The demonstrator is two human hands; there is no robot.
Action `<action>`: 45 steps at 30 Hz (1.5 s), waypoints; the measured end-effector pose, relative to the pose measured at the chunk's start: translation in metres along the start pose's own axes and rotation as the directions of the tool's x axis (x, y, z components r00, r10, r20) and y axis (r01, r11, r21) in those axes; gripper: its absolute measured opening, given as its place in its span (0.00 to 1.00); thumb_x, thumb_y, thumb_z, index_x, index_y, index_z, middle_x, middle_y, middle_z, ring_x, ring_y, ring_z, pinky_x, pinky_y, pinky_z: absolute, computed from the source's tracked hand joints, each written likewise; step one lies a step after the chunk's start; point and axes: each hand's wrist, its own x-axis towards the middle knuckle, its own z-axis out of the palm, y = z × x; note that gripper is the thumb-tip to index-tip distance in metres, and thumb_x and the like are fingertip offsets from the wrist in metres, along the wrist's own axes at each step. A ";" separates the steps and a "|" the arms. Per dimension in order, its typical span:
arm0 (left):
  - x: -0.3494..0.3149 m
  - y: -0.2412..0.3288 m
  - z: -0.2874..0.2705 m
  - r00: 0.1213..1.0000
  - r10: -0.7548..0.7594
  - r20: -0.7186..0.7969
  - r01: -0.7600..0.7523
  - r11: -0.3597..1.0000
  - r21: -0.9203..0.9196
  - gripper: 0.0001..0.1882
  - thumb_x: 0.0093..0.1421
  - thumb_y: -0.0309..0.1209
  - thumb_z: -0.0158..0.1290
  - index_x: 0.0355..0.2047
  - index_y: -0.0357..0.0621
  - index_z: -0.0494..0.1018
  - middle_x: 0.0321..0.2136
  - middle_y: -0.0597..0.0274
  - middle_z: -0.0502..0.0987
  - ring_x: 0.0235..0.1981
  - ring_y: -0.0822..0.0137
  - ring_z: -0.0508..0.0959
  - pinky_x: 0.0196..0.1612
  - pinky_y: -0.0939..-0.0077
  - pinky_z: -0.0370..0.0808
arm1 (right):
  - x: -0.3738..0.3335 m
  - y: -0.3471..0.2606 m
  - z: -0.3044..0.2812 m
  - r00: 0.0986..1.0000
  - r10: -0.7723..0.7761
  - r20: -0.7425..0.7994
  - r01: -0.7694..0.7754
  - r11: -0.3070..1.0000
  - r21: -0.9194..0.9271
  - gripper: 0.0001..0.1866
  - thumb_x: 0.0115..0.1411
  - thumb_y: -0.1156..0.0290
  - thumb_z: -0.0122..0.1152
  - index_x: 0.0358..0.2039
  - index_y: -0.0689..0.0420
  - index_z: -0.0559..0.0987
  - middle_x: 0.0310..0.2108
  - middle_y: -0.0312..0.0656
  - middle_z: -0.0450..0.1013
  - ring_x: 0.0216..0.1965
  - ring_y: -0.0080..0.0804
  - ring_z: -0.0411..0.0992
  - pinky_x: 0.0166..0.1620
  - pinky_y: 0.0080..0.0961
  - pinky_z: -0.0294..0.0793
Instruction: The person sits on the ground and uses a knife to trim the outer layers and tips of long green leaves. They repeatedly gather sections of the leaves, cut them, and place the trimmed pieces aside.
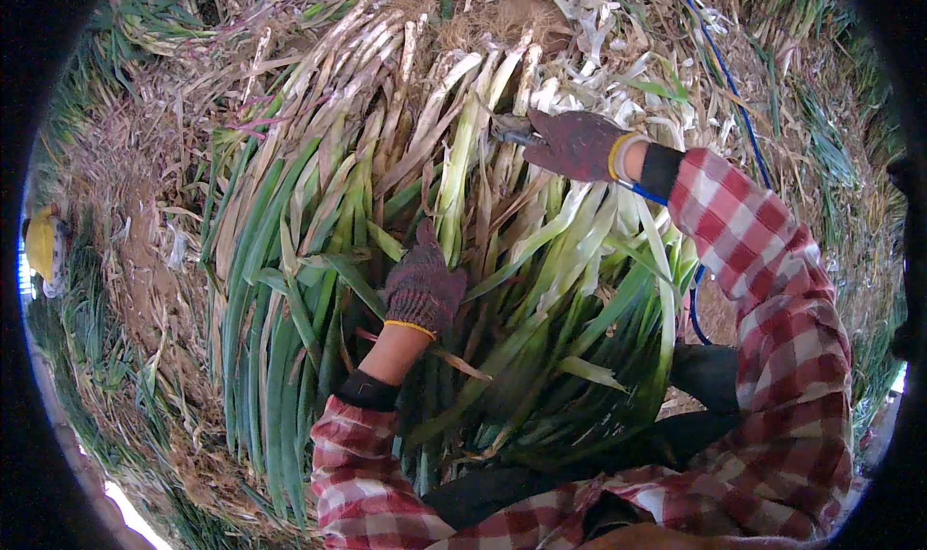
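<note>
Nearest to me, my red-and-white checked sleeves (772, 280) reach over my dark trousers (710, 376), and the long green leaves (275, 347) of a broad heap of leek-like plants fan out beneath my arms. My left hand (425, 282), in a dark knitted glove, lies back-up on the heap; I cannot tell whether its hidden fingers pinch anything. Just beyond its fingertips runs one thick, pale green-and-white stalk (454, 191), slanting away from me between my two hands, left of the right one. My right hand (576, 144), gloved in dark maroon, closes around a slim grey metal tool (517, 135), whose tip points left, near the stalk's upper part. Farther off, beyond both hands, lie whitish stem ends and tan, hair-like roots (483, 24). A thin blue hose (744, 115) curves past on the right.
</note>
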 end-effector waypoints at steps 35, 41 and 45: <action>0.028 0.000 0.027 0.989 0.094 0.111 -0.090 0.995 -0.040 0.55 0.51 0.40 0.62 0.64 0.27 0.37 0.46 0.32 0.75 0.46 0.39 0.77 0.49 0.52 0.75 | -0.145 -0.033 0.035 0.922 -0.262 0.287 0.234 0.964 0.129 0.28 0.63 0.48 0.50 0.47 0.63 0.69 0.22 0.55 0.74 0.27 0.56 0.75 0.33 0.49 0.73; 0.023 -0.002 0.026 0.997 0.008 0.073 -0.016 0.994 0.105 0.57 0.51 0.39 0.62 0.66 0.28 0.33 0.45 0.35 0.76 0.46 0.41 0.78 0.49 0.52 0.75 | -0.111 -0.018 0.028 0.962 -0.113 0.249 0.104 0.993 0.050 0.27 0.63 0.49 0.51 0.48 0.62 0.69 0.26 0.54 0.76 0.31 0.55 0.76 0.37 0.48 0.74; 0.017 0.007 0.028 0.997 0.068 0.021 -0.071 0.973 0.221 0.50 0.56 0.33 0.56 0.69 0.40 0.35 0.53 0.33 0.69 0.44 0.45 0.79 0.45 0.54 0.77 | -0.078 0.016 0.037 0.996 0.000 0.089 0.000 1.000 -0.001 0.26 0.63 0.49 0.51 0.47 0.61 0.70 0.29 0.55 0.76 0.33 0.56 0.76 0.40 0.48 0.73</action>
